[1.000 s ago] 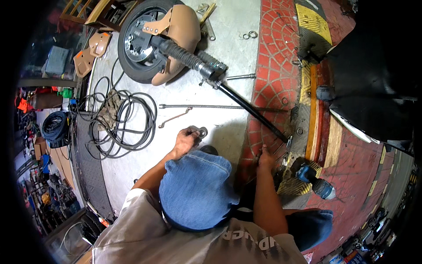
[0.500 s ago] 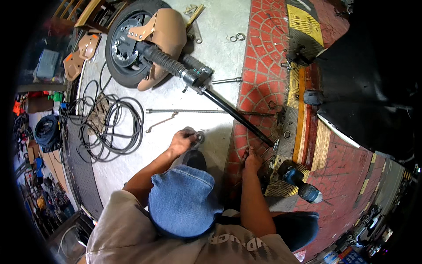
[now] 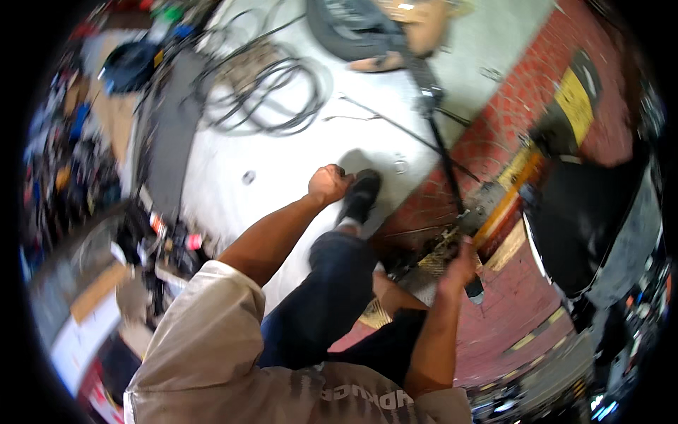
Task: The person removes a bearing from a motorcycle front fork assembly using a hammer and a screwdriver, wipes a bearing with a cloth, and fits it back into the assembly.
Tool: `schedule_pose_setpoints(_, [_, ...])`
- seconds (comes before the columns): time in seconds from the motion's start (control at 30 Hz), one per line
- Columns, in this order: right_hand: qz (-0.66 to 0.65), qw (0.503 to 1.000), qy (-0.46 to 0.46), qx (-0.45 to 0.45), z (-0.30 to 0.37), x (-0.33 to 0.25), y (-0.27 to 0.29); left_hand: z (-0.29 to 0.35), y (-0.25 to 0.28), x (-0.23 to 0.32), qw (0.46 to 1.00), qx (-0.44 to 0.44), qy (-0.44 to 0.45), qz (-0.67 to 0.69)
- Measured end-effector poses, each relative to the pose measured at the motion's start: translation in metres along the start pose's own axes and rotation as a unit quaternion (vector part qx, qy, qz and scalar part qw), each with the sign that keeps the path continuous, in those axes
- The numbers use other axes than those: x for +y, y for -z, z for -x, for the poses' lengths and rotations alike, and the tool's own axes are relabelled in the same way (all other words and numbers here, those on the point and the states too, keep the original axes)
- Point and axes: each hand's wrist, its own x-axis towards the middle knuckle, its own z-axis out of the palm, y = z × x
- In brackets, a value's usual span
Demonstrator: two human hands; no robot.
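My left hand (image 3: 330, 184) is closed low over the pale floor, right beside my black shoe (image 3: 361, 194). Something dark shows at its fingertips, too small to make out. My right hand (image 3: 458, 272), smeared by motion, is over the cordless drill (image 3: 474, 288) and partly covers it; whether it grips the drill is unclear. Just beyond that hand ends the black fork tube (image 3: 445, 155), which runs up to the wheel (image 3: 346, 32) with its tan fender (image 3: 427, 28). A metal ring (image 3: 401, 164) lies on the floor right of my shoe.
A long thin bar (image 3: 388, 127) crosses the floor beneath the fork tube. Coiled black cable (image 3: 282, 95) lies at the far left, with a small ring (image 3: 248, 177) nearer me. Red paving (image 3: 487, 131) and a black panel (image 3: 586, 226) are on the right.
The view has swung and the picture is blurred. My left hand, earlier at a metal ring, is now closed beside my shoe. My right hand has moved from the fork tube's end to the drill.
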Motion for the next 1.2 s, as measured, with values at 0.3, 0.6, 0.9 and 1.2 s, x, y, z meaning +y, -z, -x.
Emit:
schedule_pose_setpoints(0.3, [0.126,0.98,0.033,-0.147,0.179,-0.177,0.082,0.452,0.028,-0.253,0.926,-0.099,0.364,0.031])
schedule_pose_setpoints(0.6, [0.421,0.787,0.209,-0.399,0.292,-0.252,-0.055,0.747,-0.117,-0.216,0.678,-0.086,0.569,0.457])
schedule_pose_setpoints(0.9, [0.531,0.57,0.328,-0.534,0.483,-0.257,-0.223,0.768,-0.196,-0.062,0.553,-0.054,0.465,0.69])
schedule_pose_setpoints(1.2, [0.654,0.371,0.413,-0.513,0.627,-0.238,-0.396,0.699,-0.054,-0.218,0.191,0.095,0.527,0.823])
